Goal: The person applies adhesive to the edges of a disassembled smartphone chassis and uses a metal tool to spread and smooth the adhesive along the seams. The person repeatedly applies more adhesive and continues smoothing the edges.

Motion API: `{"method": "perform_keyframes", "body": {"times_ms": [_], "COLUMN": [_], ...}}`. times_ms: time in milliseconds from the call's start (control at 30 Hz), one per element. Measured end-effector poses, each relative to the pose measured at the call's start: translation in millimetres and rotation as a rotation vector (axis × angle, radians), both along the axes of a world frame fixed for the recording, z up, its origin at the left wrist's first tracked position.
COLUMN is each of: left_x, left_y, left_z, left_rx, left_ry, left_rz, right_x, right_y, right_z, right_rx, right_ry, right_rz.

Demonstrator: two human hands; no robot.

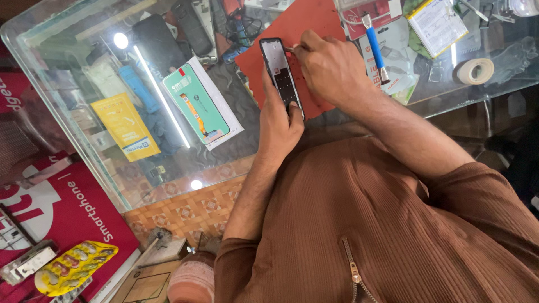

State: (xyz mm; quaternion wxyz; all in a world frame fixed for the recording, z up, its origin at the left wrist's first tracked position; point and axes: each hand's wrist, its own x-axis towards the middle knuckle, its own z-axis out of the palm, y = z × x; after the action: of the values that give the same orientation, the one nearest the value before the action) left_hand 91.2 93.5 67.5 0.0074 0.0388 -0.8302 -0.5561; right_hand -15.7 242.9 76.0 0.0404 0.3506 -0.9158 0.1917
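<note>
- At the upper middle of the frame, the left hand [279,120] is gripping the lower end of an opened phone [282,73], fingers closed around it, above the red mat [314,28].
- The right hand [331,67] is pinching a small tool at the phone's upper right edge; the tool is mostly hidden.
- The glass counter [67,140] is running its edge down the left, little free room.
- A green packet [196,106] and a yellow packet [126,128] are lying left; a blue-handled screwdriver [375,49] and a tape roll [474,71] right.
</note>
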Motion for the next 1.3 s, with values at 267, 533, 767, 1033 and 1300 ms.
{"method": "perform_keyframes", "body": {"times_ms": [267,533,767,1033,1300], "left_x": [-1,-1,1,6,7], "left_y": [-2,-2,-5,-9,-5], "left_z": [0,-5,-9,-13,-5], "left_rx": [-0.005,-0.014,-0.007,0.042,0.263], "left_ry": [0.004,0.020,0.067,0.033,-0.065], "left_rz": [0.004,0.007,0.012,0.063,0.142], "right_x": [14,39,77,86,94], "right_y": [-2,7,22,48,59], "right_z": [6,17,29,58,25], "right_rx": [0.067,0.094,0.124,-0.164,-0.356], "right_ry": [-0.042,-0.095,-0.189,-0.407,-0.517], "right_rz": [-0.008,0.016,0.052,-0.012,-0.113]}}
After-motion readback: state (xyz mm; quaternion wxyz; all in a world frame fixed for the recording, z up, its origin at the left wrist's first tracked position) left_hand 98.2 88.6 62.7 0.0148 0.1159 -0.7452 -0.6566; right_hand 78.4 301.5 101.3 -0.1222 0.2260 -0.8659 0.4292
